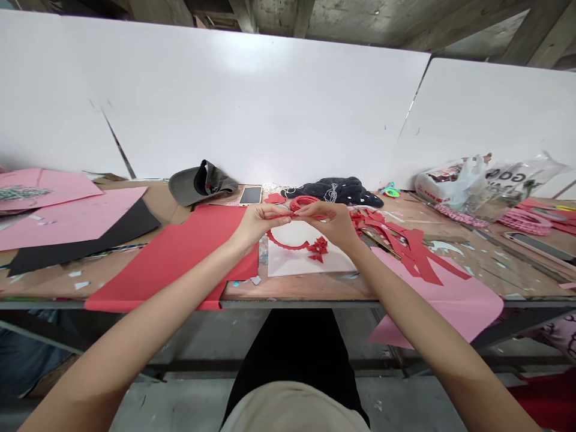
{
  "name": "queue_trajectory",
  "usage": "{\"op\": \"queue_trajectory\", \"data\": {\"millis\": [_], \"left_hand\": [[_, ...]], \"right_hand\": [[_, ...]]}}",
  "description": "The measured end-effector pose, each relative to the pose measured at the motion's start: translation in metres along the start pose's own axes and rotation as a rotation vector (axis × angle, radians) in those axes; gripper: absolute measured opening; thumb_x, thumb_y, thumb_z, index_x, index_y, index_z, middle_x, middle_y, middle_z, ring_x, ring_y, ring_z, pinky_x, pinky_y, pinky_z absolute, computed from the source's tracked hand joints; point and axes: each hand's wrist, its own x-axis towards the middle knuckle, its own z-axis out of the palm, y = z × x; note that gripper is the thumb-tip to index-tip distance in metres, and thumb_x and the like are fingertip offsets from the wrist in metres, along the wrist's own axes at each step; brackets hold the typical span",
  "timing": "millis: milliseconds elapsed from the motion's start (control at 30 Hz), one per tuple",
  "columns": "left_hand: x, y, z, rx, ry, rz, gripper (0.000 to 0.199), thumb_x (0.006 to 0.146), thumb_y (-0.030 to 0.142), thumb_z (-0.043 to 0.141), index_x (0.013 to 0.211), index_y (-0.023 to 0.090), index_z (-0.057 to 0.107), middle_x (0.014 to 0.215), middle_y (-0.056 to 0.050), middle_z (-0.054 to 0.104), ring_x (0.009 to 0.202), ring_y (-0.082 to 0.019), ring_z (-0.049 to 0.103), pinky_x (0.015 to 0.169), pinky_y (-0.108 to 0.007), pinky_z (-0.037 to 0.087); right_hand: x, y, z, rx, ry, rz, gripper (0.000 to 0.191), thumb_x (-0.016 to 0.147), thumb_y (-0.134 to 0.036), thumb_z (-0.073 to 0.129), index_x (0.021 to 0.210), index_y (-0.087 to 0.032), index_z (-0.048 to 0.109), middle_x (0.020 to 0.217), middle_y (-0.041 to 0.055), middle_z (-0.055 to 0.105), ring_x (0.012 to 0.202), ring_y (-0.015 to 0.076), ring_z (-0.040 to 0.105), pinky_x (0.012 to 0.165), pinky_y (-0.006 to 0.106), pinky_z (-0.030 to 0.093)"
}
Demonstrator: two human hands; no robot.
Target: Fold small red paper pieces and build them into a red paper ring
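Grey cap, brim to the left, near the foot of tall white panels. Phone just right of it, face up, screen dark. Farther right, dark cloth bundle bearing pale markings; beyond it a small bright green-and-turquoise item, too small to identify. Far right: white plastic bag, second phone. Far left: pink sheet overlapping a black sheet. Concrete beams overhead.
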Motion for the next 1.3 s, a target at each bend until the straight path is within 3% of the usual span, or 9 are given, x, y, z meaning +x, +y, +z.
{"op": "queue_trajectory", "data": {"millis": [433,867,1100,1300], "left_hand": [[0.0008,-0.0015,-0.0004,-0.027,0.015,-0.011,0.025,0.063,0.032,0.084,0.084,0.020,0.077,0.097,-0.007,0.075,0.100,-0.024,0.068,0.099,-0.042,0.048],[0.0036,-0.0058,-0.0024,-0.034,0.009,-0.013,0.029,0.062,0.035,0.085,0.087,0.020,0.077,0.097,-0.008,0.075,0.101,-0.025,0.068,0.099,-0.043,0.048],[0.0046,-0.0065,-0.0026,-0.037,-0.044,0.033,0.030,0.063,0.033,0.085,0.088,0.019,0.077,0.100,-0.009,0.075,0.101,-0.025,0.068,0.099,-0.042,0.049],[0.0033,-0.0051,-0.0017,-0.030,-0.016,0.008,0.030,0.063,0.033,0.085,0.088,0.019,0.077,0.096,-0.008,0.075,0.098,-0.024,0.069,0.098,-0.041,0.049]], "right_hand": [[-0.0009,0.0042,0.0025,0.056,0.068,0.001,0.020,0.076,-0.041,0.074,0.080,-0.022,0.072,0.088,0.0043,0.073,0.090,0.0217,0.070,0.087,0.041,0.059],[-0.0028,-0.0044,0.0020,-0.084,0.052,-0.113,0.012,0.084,-0.033,0.066,0.077,-0.024,0.072,0.090,0.0038,0.074,0.092,0.0223,0.070,0.088,0.041,0.058],[-0.0012,0.0003,0.0031,-0.087,0.047,-0.114,0.010,0.081,-0.033,0.071,0.080,-0.023,0.073,0.086,0.0038,0.074,0.088,0.0214,0.070,0.084,0.039,0.058],[0.0011,0.0030,0.0059,-0.041,0.089,-0.085,0.009,0.078,-0.030,0.074,0.079,-0.021,0.073,0.084,0.0039,0.070,0.082,0.0176,0.068,0.073,0.034,0.060]]}}
